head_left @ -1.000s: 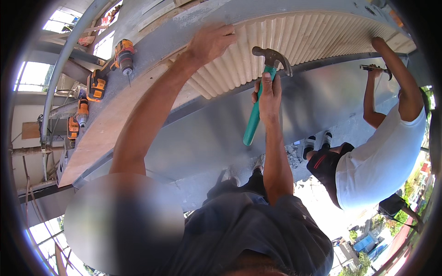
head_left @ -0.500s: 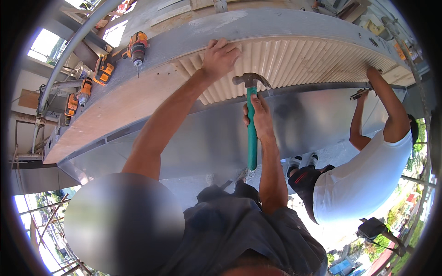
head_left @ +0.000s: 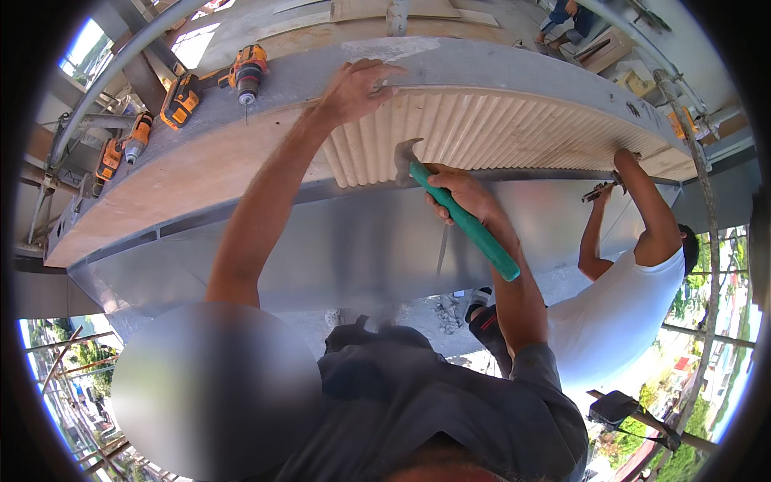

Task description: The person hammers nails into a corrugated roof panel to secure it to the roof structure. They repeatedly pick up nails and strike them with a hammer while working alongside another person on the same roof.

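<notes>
My right hand (head_left: 463,194) is wrapped around the green handle of a claw hammer (head_left: 487,241). The hammer slants, its metal head up and to the left, in front of the lower part of a beige fluted panel (head_left: 482,128). My left hand (head_left: 359,90) is at the panel's upper edge near its left end, fingers reaching over the grey ledge (head_left: 482,64); its fingers are apart and hold nothing. Left of the fluted panel, a flat wooden board (head_left: 201,177) continues along the same face.
An orange-black drill (head_left: 247,71) lies on the ledge at left, with a second power tool (head_left: 132,145) beyond it. At right, a co-worker in a white shirt (head_left: 626,321) reaches to the panel holding a dark tool. Smooth grey sheeting (head_left: 361,233) runs below; scaffold pipes (head_left: 711,281) stand at the sides.
The hammer has swung from nearly upright to slanted, its head shifting left. My left hand has moved leftward and now reaches more onto the ledge. The whole view has shifted slightly.
</notes>
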Available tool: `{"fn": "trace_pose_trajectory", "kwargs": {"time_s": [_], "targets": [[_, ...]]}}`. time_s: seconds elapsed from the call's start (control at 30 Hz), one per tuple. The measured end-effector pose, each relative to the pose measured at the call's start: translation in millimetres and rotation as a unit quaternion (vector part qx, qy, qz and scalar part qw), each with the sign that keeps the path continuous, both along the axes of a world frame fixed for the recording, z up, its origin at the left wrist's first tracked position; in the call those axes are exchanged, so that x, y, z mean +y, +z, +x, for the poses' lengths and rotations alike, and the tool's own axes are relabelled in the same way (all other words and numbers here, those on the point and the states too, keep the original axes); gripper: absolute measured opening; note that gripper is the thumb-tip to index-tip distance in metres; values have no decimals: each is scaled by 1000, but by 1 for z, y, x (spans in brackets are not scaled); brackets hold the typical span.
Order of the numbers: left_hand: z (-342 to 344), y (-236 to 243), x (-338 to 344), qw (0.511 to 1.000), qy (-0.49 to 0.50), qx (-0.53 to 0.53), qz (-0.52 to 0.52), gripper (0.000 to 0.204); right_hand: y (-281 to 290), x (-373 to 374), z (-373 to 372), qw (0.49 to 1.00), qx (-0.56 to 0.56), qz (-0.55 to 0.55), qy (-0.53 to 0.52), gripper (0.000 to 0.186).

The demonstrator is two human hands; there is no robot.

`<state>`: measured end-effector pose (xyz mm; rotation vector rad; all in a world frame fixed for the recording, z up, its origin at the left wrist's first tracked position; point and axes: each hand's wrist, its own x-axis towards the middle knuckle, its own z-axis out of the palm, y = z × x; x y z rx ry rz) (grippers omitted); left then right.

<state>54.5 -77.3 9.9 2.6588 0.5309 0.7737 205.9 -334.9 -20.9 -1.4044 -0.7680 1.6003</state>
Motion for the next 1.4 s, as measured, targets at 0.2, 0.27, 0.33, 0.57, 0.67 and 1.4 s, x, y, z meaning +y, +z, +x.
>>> {"fn": "trace_pose_trajectory", "kwargs": {"time_s": [0.2, 0.27, 0.33, 0.57, 0.67, 1.4], "targets": [[19, -14, -6, 997, 27, 64, 30, 46, 21, 4, -6, 974, -111, -33, -193, 33], [20, -14, 3, 997, 2, 75, 31, 46, 6, 0, -29, 941, -148, 49, -301, 34], [18, -15, 11, 998, -37, 46, 35, 44, -15, 19, -50, 905, -70, 143, -394, 45], [18, -19, 20, 996, -91, -9, 12, 41, -36, 89, -82, 821, -37, 212, -528, 55], [16, -20, 19, 996, -87, 5, 18, 40, -35, 99, -99, 814, -56, 206, -540, 54], [23, -29, 23, 996, -85, -5, 20, 39, 47, 68, -62, 918, -231, 0, -323, 51]]}}
